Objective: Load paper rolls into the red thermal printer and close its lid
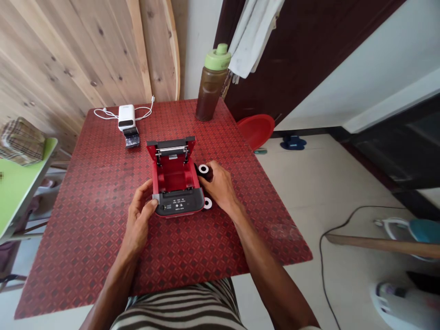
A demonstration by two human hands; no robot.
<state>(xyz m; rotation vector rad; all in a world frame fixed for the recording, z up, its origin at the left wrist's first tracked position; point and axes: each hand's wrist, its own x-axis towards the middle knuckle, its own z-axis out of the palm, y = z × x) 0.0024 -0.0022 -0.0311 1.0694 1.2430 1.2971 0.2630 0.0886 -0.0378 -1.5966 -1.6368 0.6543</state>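
A red and black label printer (180, 201) sits on the table with its lid (172, 149) tipped up and back, so its red inner compartment shows. My left hand (139, 215) grips the printer's left side, the thumb on the front left corner and the fingers along the side. At the printer's right side, my right hand (220, 185) is curled around a small black roll (203, 169) with a white ring on its end; some fingertips are hidden. A second roll with a white ring end (207, 203) lies just nearer me, beside the printer's front right corner.
A white handheld device (127, 116) with a white cable lies at the back left of the red patterned table (103, 220). At the back right stands a brown bottle (208, 91) with a green lid. A green table (17, 183) is to the left.
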